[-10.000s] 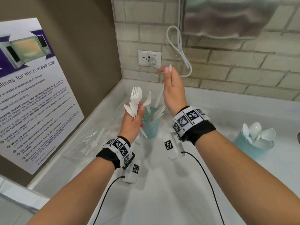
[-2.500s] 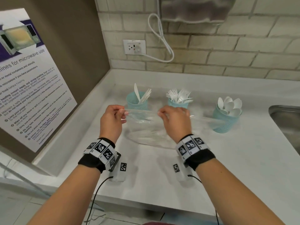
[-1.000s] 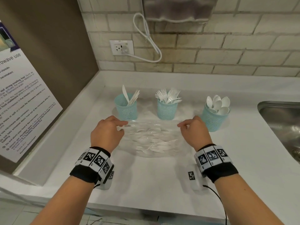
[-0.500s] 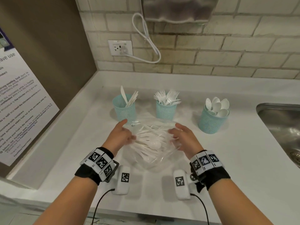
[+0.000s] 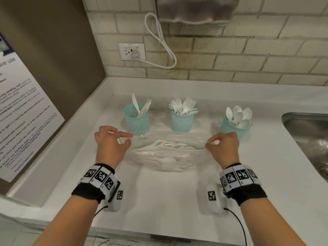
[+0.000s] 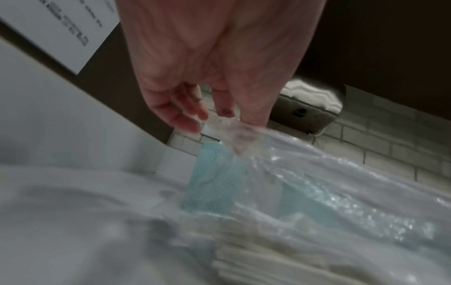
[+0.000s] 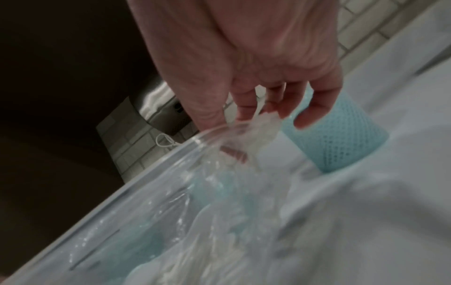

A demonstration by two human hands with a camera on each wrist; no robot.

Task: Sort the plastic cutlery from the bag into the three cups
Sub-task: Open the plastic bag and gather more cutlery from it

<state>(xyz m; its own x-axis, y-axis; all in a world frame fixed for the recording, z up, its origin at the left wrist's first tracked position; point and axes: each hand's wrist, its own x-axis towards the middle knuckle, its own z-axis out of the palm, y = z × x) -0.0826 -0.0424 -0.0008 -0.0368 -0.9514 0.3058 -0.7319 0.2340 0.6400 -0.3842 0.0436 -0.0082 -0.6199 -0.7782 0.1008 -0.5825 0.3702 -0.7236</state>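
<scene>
Between both hands' grip [image 5: 111, 142] [image 5: 223, 146], clear bag [image 5: 165, 157] stretches, cutlery [image 5: 159, 155] sagging below.

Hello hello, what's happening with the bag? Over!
Left hand and right hand each pinch a bag end. Cutlery inside, on counter. Cups behind, nothing blocking.

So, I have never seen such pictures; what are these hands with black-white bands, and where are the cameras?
A person works bare-handed; the patterned wristbands carry cameras. One picture comes from a head camera looking down, two from the wrists looking along the fingers. On the white counter stand three teal mesh cups: knives, forks, spoons. The left hand and right hand each pinch an end of a clear plastic bag of white cutlery.
</scene>
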